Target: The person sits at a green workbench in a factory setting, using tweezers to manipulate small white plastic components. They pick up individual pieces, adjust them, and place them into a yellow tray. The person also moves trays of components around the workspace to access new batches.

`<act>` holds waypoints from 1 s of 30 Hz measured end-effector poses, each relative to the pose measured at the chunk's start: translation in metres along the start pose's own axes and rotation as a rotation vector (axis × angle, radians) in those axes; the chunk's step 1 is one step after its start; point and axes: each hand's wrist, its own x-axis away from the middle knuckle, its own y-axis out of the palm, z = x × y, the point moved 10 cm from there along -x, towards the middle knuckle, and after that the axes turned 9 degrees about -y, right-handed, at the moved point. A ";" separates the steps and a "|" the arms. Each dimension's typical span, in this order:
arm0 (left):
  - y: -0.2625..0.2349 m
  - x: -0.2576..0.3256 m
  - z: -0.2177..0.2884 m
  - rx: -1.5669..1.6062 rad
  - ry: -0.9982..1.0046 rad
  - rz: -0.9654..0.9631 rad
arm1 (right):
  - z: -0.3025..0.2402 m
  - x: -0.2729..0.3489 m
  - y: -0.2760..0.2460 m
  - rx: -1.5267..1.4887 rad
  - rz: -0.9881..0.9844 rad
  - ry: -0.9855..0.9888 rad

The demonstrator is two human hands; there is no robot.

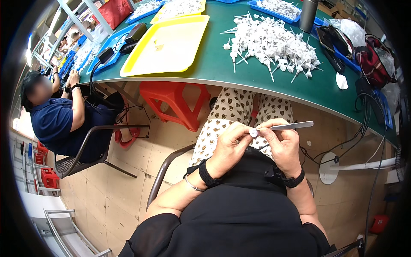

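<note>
Above my lap, my left hand (233, 143) is closed in a pinch on a small white part with a round end (253, 133). My right hand (280, 139) is closed too, with metal tweezers (295, 125) lying between its thumb and fingers and sticking out to the right. Its fingertips meet the white part beside the left ones. A short dark thin piece shows below the hands; whether it belongs to the part I cannot tell. On the green table (214, 68) ahead lies a heap of small white parts with thin stems (274, 45).
A yellow tray (167, 55) with a few small yellowish bits stands left of the heap. A grey bottle (308, 16) stands behind it. Bags (374, 60) and cables are at the right. Below the table is a red stool (173, 100). Another person (64, 115) sits at the left.
</note>
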 end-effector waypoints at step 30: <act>0.001 0.002 -0.003 -0.023 0.003 -0.011 | -0.009 -0.002 0.004 0.119 -0.062 -0.025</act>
